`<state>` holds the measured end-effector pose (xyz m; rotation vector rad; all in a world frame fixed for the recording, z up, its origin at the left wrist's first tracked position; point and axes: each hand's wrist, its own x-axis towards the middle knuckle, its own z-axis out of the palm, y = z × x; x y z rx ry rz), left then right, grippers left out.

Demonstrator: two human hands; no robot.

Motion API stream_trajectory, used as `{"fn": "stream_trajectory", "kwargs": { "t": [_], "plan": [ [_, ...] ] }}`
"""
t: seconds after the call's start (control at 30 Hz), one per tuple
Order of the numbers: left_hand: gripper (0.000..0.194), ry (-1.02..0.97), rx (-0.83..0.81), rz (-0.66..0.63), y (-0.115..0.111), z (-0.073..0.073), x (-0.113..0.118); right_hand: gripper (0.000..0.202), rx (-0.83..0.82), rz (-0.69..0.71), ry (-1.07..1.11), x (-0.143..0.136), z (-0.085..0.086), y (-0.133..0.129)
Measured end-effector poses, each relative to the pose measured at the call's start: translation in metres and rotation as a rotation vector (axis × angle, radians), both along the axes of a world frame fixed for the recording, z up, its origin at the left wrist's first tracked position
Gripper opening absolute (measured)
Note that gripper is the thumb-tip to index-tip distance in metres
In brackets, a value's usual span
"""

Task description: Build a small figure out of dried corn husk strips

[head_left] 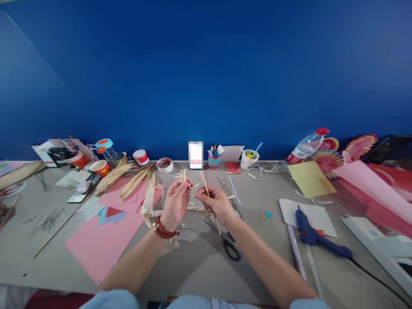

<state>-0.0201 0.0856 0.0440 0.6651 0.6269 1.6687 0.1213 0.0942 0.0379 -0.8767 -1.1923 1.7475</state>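
My left hand (176, 201) is closed in a pinch around the base of a small flower of pale corn husk strips (182, 175), whose tips fan upward. Close beside it, my right hand (219, 205) grips a thin wooden stick (205, 182), which slants from upper left to lower right through the fingers. The fingertips of both hands are a short gap apart. Beneath the hands lie loose husk strips (196, 207) and black-handled scissors (231, 250), whose blades are partly hidden by my right hand and forearm.
Pink paper sheets (103, 244) and dried corn husks (111, 180) lie to the left. A blue glue gun (317, 238) rests on white paper at right. Along the blue wall stand a tape roll (164, 165), a pen cup (214, 161), a white cup (249, 161) and a tilted bottle (307, 146).
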Motion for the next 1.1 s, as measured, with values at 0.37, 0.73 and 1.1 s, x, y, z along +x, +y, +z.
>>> {"fn": "stream_trajectory", "kwargs": {
  "t": [0.37, 0.73, 1.1],
  "plan": [
    [0.014, 0.012, 0.242, 0.274, 0.012, 0.031, -0.064, 0.034, 0.422, -0.21, -0.708, 0.064, 0.001, 0.05],
    [0.015, 0.324, 0.068, 0.11, 0.003, 0.009, -0.025, 0.022, 0.405, -0.239, -1.549, 0.114, -0.022, 0.077],
    [0.013, 0.6, 0.194, 0.023, -0.008, 0.006, -0.006, 0.014, 0.596, -0.239, -1.438, 0.098, 0.012, 0.059]
  ]
}}
